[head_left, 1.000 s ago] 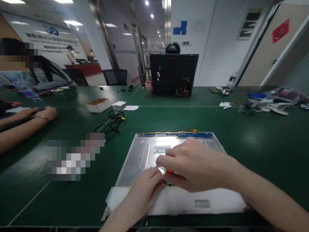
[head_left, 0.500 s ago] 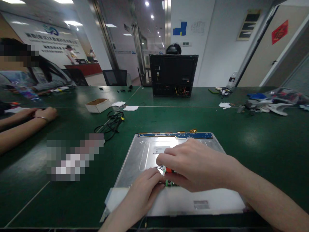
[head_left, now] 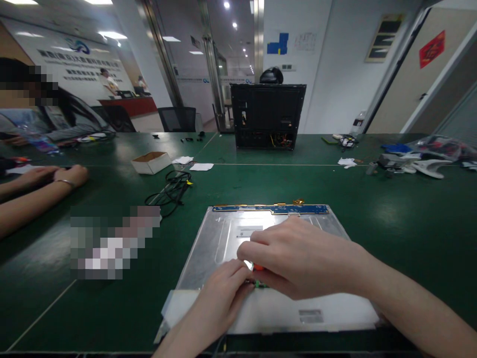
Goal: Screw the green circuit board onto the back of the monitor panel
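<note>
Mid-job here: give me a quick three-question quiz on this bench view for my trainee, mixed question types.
1. True or false: both hands meet over the silver panel lying flat on the green table.
2. Multiple choice: which hand covers more of the small red part? A) right hand B) left hand C) neither hand is near it
3. Fill in: along the panel's far edge runs a narrow ___ circuit strip.

Key
1. True; the fingertips of both hands come together near the panel's middle.
2. A
3. blue
</note>
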### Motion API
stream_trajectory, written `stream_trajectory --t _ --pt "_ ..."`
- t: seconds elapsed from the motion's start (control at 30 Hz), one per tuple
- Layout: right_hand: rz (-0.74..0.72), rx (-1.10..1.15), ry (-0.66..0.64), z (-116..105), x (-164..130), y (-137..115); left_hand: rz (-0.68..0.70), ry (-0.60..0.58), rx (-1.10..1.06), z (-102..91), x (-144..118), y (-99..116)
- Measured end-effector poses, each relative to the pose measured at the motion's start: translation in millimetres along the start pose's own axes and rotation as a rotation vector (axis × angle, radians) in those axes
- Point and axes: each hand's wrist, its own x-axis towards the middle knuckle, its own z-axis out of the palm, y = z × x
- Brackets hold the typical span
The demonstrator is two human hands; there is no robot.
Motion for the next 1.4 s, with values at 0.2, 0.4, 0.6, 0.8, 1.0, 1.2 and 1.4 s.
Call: stream_trajectory --t 0.2,0.4,0.6,0.8,1.0,1.2,1.4 --pt "0.022 -0.017 -0.004 2.2 1.2 0.0 -0.007 0.002 -0.026 -0.7 0.4 -1.0" --pt "0.03 -0.013 0.002 1.5 1.0 0.9 -0.005 -0.012 -0.048 -0.7 -0.2 -1.7" --pt "0.056 -0.012 -0.017 2.9 1.5 2.4 -0.005 -0.016 -0.062 0.1 -0.4 -3.9" --pt "0.058 0.018 -0.004 2.5 0.6 3.0 -0.019 -0.046 -0.088 -1.8 0.7 -1.7" --pt "0.031 0.055 -0.017 -0.2 -1.4 2.4 -0.043 -0.061 -0.117 -4.1 -0.4 1.1" --pt "0.033 0.043 -0.019 0.0 -0.5 1.9 -0.046 -0.049 -0.115 -4.7 -0.7 2.1" --pt "0.025 0.044 0.0 -0.9 -1.5 1.8 -0.037 -0.063 -0.135 -6.2 -0.4 1.4"
